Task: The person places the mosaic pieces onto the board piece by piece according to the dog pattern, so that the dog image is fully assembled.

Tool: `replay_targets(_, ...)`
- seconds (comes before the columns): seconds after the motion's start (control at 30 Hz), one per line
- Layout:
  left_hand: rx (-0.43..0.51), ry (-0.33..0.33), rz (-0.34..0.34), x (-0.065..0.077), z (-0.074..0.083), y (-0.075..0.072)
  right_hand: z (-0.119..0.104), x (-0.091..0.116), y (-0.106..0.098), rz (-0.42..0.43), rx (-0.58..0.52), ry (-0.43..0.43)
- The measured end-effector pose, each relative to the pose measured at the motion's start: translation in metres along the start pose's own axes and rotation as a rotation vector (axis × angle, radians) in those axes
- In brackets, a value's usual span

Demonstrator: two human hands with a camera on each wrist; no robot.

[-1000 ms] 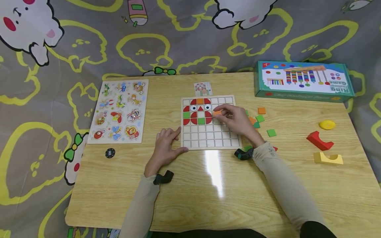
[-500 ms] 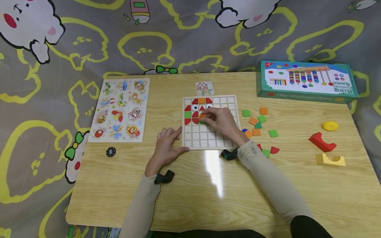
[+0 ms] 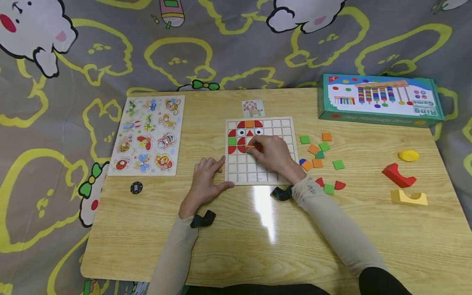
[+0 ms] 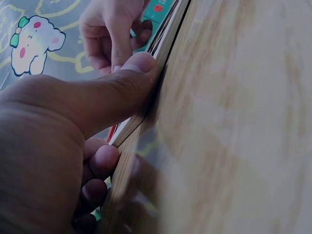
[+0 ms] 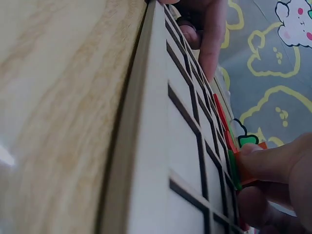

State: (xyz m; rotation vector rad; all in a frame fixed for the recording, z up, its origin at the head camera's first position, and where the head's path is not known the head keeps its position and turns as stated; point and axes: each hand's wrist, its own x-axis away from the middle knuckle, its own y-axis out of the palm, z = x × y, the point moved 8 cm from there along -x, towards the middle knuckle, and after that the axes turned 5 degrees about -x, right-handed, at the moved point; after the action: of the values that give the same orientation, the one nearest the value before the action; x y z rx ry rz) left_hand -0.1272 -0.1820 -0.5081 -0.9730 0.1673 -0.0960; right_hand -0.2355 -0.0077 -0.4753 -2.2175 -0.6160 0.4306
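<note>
A wooden grid board (image 3: pixel 241 178) carries red, green, orange and eye-printed tiles in its upper left part. My right hand (image 3: pixel 273 155) is over the board and pinches an orange square tile (image 3: pixel 250 146) between thumb and fingers. In the head view the tile is tilted and shows as a thin strip. Beside it in the right wrist view stands a green tile (image 5: pixel 234 170), right at the board's surface. My left hand (image 3: pixel 204 182) steadies the board's near left corner, with index finger along the left edge and thumb at the near edge. The right hand hides some cells.
Loose orange, green and red tiles (image 3: pixel 338 164) lie right of the board. A small picture card (image 3: pixel 253 108) sits behind it. At left are an insect puzzle board (image 3: pixel 146 135) and a black chip (image 3: pixel 136 187). A boxed game (image 3: pixel 380 100) and several blocks (image 3: pixel 408 197) are at right.
My right hand has moved left across the board with the orange tile, then tipped the tile on edge over the lower part of the pattern. The left hand has stayed in place.
</note>
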Motion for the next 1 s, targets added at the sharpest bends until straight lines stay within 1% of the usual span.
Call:
replay_targets(0.17, 0.003, 0.005, 0.004, 0.0003, 0.0005, -0.0008, -0.0074, 0.0023, -0.0021, 0.011, 0.051, -0.043)
replay_targets(0.3, -0.003, 0.01, 0.006, 0.0002, 0.0005, -0.0009, -0.0091, 0.0027, -0.0038, 0.017, 0.046, -0.051)
replay_targets(0.53, 0.005, 0.008, 0.001, 0.0003, 0.0005, -0.0012, -0.006, 0.0014, -0.0068, 0.03, 0.009, -0.011)
replay_targets(0.83, 0.006, 0.012, 0.002, 0.0001, 0.0008, -0.0016, -0.0099, 0.0011, 0.0, -0.012, -0.092, -0.059)
replay_targets(1.0, 0.009, 0.011, 0.002, 0.0004, 0.0014, -0.0018, -0.0072, 0.0021, 0.0004, -0.011, -0.113, -0.049)
